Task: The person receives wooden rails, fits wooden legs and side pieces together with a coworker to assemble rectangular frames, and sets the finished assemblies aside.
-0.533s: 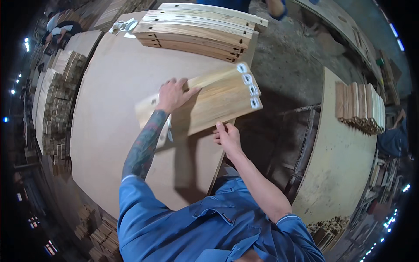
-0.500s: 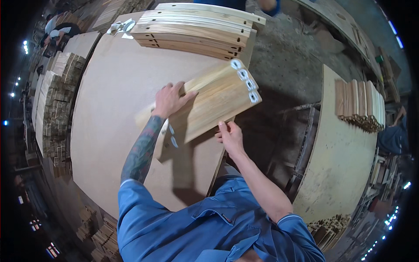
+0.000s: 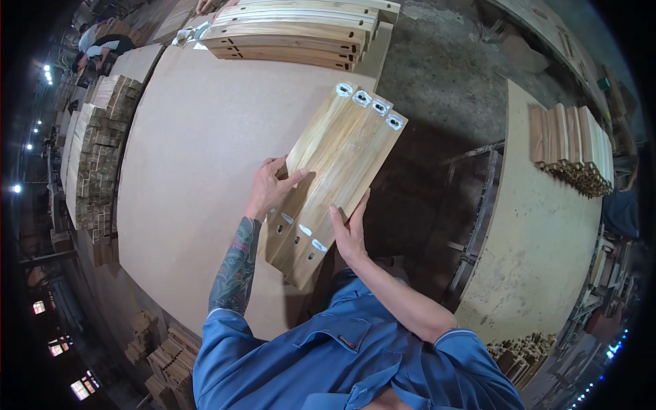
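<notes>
Several pale wooden boards (image 3: pixel 345 147) lie side by side as one slanted bundle, their far ends toward the right. White rings surround the slots at those far ends, and white patches mark the near end. My left hand (image 3: pixel 272 186) grips the bundle's left edge, thumb over the top face. On the right edge my right hand (image 3: pixel 352 229) holds on, thumb on top and fingers along the side. Beneath the bundle's near end, more slotted boards (image 3: pixel 298 256) stick out toward me. Whether the bundle touches them I cannot tell.
A large pale table (image 3: pixel 198 150) carries the work, with a stack of slotted boards (image 3: pixel 287 41) at its far side. Wood blocks (image 3: pixel 99 164) are piled on the left. Across a gap at right, another table (image 3: pixel 526 266) bears more wooden pieces (image 3: pixel 570 147).
The bundle has turned so its far end points more away from me. My right hand has moved from the near corner up the right edge; both hands now grip the sides.
</notes>
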A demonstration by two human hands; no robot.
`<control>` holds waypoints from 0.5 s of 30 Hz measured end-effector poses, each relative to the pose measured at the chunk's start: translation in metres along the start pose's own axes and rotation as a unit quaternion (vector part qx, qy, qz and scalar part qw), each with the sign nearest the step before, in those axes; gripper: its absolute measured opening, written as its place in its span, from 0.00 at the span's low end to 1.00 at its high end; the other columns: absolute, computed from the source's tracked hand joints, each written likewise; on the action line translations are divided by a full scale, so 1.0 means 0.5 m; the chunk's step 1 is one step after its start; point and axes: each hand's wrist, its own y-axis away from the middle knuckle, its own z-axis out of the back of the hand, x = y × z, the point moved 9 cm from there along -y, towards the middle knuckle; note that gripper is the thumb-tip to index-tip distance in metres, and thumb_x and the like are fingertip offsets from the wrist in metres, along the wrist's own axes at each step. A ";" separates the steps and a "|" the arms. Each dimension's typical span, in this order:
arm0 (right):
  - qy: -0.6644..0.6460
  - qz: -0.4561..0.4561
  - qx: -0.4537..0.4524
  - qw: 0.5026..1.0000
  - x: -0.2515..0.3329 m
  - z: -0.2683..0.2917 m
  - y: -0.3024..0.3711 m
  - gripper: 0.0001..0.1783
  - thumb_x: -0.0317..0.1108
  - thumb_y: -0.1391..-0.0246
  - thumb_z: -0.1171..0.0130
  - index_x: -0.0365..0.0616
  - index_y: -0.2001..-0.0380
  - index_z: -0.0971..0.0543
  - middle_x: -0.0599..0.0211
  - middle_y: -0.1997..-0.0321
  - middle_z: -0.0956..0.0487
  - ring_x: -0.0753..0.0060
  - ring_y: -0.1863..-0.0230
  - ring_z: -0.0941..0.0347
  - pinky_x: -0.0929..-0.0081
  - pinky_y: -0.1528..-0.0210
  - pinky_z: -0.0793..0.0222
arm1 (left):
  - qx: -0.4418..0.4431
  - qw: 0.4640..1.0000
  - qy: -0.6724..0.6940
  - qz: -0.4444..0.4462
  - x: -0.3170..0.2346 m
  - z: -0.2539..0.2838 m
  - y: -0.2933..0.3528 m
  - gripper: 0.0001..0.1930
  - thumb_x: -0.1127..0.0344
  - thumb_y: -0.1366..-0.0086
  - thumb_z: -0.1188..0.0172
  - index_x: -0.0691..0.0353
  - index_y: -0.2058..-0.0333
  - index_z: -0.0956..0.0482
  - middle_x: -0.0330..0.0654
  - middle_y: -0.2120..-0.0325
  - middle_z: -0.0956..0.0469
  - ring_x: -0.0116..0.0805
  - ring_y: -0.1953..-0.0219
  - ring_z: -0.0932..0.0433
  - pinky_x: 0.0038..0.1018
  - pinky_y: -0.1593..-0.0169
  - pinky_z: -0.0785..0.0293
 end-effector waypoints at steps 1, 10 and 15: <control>-0.047 -0.013 -0.011 0.999 -0.007 0.012 0.009 0.52 0.43 0.38 0.45 0.35 0.31 0.71 0.42 0.28 0.55 0.54 0.28 0.53 0.65 0.31 0.50 | -0.008 0.999 0.042 -0.002 -0.006 -0.007 0.018 0.30 0.46 0.41 0.36 0.64 0.47 0.24 0.47 0.66 0.21 0.35 0.59 0.24 0.31 0.56 0.27; -0.223 -0.030 -0.070 0.972 -0.018 0.123 0.032 0.54 0.33 0.45 0.37 0.38 0.30 0.66 0.50 0.33 0.43 0.62 0.34 0.42 0.68 0.35 0.41 | 0.071 0.957 0.275 0.051 -0.068 -0.103 0.101 0.29 0.62 0.37 0.39 0.67 0.40 0.32 0.39 0.59 0.20 0.22 0.62 0.26 0.21 0.58 0.30; -0.234 -0.038 -0.160 0.958 -0.005 0.246 0.031 0.53 0.34 0.46 0.35 0.42 0.30 0.61 0.55 0.34 0.40 0.63 0.35 0.40 0.68 0.36 0.39 | 0.153 0.947 0.281 -0.028 -0.239 -0.172 0.058 0.31 0.66 0.38 0.37 0.70 0.39 0.36 0.42 0.55 0.21 0.24 0.57 0.24 0.23 0.52 0.28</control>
